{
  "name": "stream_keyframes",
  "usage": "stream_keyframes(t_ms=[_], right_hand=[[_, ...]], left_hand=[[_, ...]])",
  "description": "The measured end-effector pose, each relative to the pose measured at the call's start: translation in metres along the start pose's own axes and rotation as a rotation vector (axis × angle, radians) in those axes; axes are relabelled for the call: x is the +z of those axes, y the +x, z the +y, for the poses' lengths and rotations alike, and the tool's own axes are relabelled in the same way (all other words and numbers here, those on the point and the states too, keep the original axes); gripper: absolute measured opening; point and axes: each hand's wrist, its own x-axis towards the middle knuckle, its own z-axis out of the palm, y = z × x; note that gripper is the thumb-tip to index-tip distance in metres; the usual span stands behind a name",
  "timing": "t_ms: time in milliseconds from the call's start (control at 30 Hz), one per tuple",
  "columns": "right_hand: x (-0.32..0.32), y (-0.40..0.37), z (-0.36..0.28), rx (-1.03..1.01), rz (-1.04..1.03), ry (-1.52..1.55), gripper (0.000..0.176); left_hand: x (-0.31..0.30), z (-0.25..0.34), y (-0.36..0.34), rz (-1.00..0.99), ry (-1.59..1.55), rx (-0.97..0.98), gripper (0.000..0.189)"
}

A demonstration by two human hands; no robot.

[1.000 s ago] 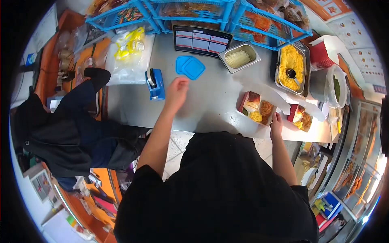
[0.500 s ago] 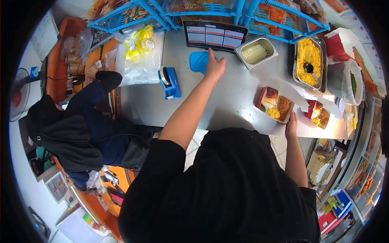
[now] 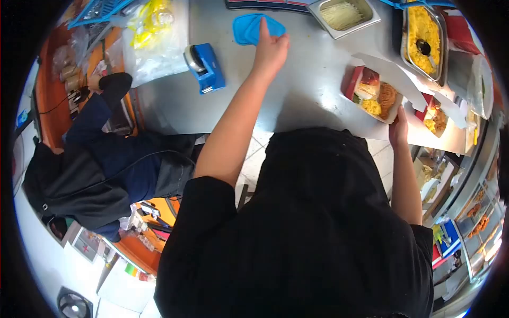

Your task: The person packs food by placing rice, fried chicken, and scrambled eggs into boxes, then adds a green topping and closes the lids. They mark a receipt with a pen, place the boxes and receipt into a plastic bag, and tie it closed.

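Observation:
My left hand is stretched over the steel table, index finger pointing forward and thumb out to the side, holding nothing. Just beyond it lie blue plastic pieces, partly behind the finger. At the table's near edge on the right, my right hand grips the near corner of an open red and white food box. Inside the box are a glazed bun, a fried piece, yellow scrambled egg and a bit of green. Part of that hand's fingers is hidden by the box.
A second filled box stands to the right. Farther back are a metal pan of yellow egg and a steel tub of pale strips. Leftward are a blue tape dispenser, plastic bags and a co-worker in dark clothes.
The view has tilted down, so the tablet and shelves have mostly left the top. My left hand still points forward, and my right hand stays at the box.

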Motion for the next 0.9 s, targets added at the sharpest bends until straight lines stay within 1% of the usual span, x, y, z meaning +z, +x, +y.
stream_keyframes(t_ms=[33, 67, 100, 133, 167, 200, 233, 300, 333, 367, 400, 433, 467, 500, 567, 600, 633, 700, 733, 767, 833, 867, 900], right_hand=[[-0.012, 0.010, 0.006, -0.003, -0.005, -0.095, 0.048], [-0.035, 0.025, 0.021, -0.033, 0.077, -0.163, 0.048], [-0.041, 0.026, 0.025, -0.063, 0.099, -0.189, 0.046], [-0.037, 0.023, 0.022, -0.051, 0.105, -0.220, 0.044], [-0.024, 0.016, 0.019, -0.021, 0.153, -0.138, 0.044], [-0.002, 0.003, 0.006, 0.002, 0.154, -0.078, 0.044], [0.003, -0.001, 0.004, -0.013, 0.138, -0.054, 0.045], [-0.006, 0.003, 0.010, -0.013, 0.154, -0.084, 0.046], [-0.033, 0.010, 0.020, -0.091, 0.168, -0.301, 0.046], [-0.068, 0.029, 0.033, -0.169, 0.158, -0.497, 0.046], [-0.076, 0.031, 0.032, -0.130, 0.117, -0.587, 0.056], [-0.042, 0.017, 0.017, -0.021, 0.097, -0.360, 0.055], [-0.044, 0.025, 0.021, -0.035, -0.052, -0.258, 0.053], [-0.029, 0.018, 0.015, -0.023, -0.103, -0.161, 0.051], [-0.007, 0.009, 0.007, -0.021, 0.000, -0.043, 0.050], [-0.019, 0.017, 0.014, 0.015, 0.014, -0.035, 0.052], [-0.018, 0.015, 0.012, 0.015, 0.034, -0.046, 0.051], [-0.021, 0.017, 0.013, 0.029, 0.083, 0.003, 0.049], [-0.019, 0.013, 0.009, 0.014, 0.016, 0.020, 0.050], [-0.020, 0.010, 0.007, 0.020, 0.029, 0.011, 0.050], [-0.017, 0.009, 0.005, 0.021, 0.012, 0.010, 0.049], [-0.015, 0.009, 0.003, 0.072, 0.049, -0.019, 0.054], [-0.013, 0.009, 0.003, 0.071, 0.047, -0.020, 0.054]], left_hand=[[-0.002, -0.010, -0.001, 0.028, 0.031, 0.050, 0.081], [0.002, -0.021, 0.000, 0.043, 0.045, 0.104, 0.078], [0.005, -0.024, -0.004, -0.001, 0.061, 0.058, 0.067], [0.007, -0.025, -0.011, -0.047, 0.086, 0.015, 0.057], [0.011, -0.024, -0.020, -0.137, 0.106, -0.004, 0.046], [0.014, -0.024, -0.029, -0.217, 0.139, -0.026, 0.037], [0.024, -0.024, -0.041, -0.236, 0.136, -0.021, 0.037], [0.045, -0.028, -0.059, -0.291, 0.149, -0.055, 0.030], [0.057, -0.050, -0.058, -0.344, 0.077, -0.062, 0.032], [0.077, -0.072, -0.059, -0.363, 0.074, -0.058, 0.034], [0.088, -0.093, -0.056, -0.390, 0.310, 0.148, 0.037], [0.089, -0.085, -0.061, -0.508, 0.229, 0.030, 0.043], [0.083, -0.055, -0.065, -0.555, 0.304, 0.097, 0.047], [0.083, -0.045, -0.064, -0.508, 0.293, 0.143, 0.048], [0.069, -0.024, -0.041, -0.397, 0.265, 0.127, 0.057], [0.058, -0.020, -0.030, -0.315, 0.168, 0.113, 0.061], [0.045, -0.016, -0.013, -0.246, 0.062, 0.098, 0.065], [0.018, -0.014, 0.016, -0.097, 0.107, 0.181, 0.076], [0.006, -0.007, 0.023, -0.076, 0.150, 0.168, 0.081], [-0.002, 0.003, 0.025, -0.054, 0.198, 0.154, 0.085], [-0.009, 0.026, 0.016, -0.052, 0.230, 0.130, 0.086], [-0.011, 0.033, 0.015, -0.045, 0.267, 0.116, 0.087], [-0.010, 0.036, 0.016, -0.043, 0.266, 0.117, 0.087]])
